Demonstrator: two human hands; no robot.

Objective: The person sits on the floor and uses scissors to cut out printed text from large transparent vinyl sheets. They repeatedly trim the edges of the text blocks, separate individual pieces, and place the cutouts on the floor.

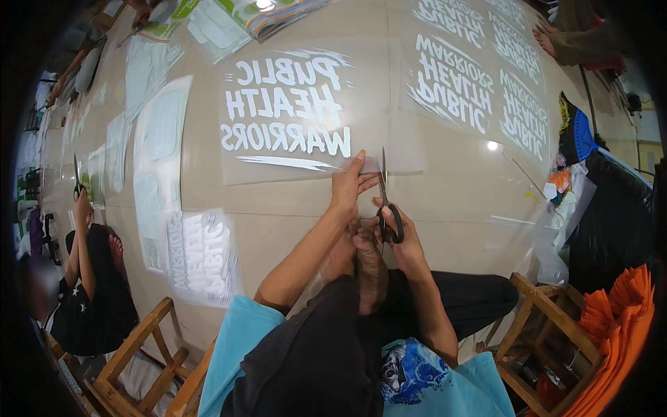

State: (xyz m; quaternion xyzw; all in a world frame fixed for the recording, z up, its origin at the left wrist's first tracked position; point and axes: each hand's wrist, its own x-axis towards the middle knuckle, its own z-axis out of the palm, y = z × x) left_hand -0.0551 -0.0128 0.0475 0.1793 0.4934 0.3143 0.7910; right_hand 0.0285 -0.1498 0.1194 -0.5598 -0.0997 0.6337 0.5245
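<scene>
Over the tiled floor, my left hand (348, 190) pinches the lower right part of a clear transfer film sheet (292, 117), thumb on top. The sheet bears large mirrored white lettering and brush-stroke marks. My right hand (404, 234) grips black-handled scissors (384, 200), thumb and fingers about the loops. Their blades point away from me, beside my left fingertips and over the film's right portion; whether they touch the film I cannot tell. Both hands are just above my bare feet (371, 260).
More printed film (453, 83) lies at upper right, and a smaller piece (203, 255) at left. Wooden stools (138, 359) flank me. Right are a blue broom (583, 133), a black plastic bag (604, 229) and orange cloth (620, 333). A person at left holds scissors (78, 182).
</scene>
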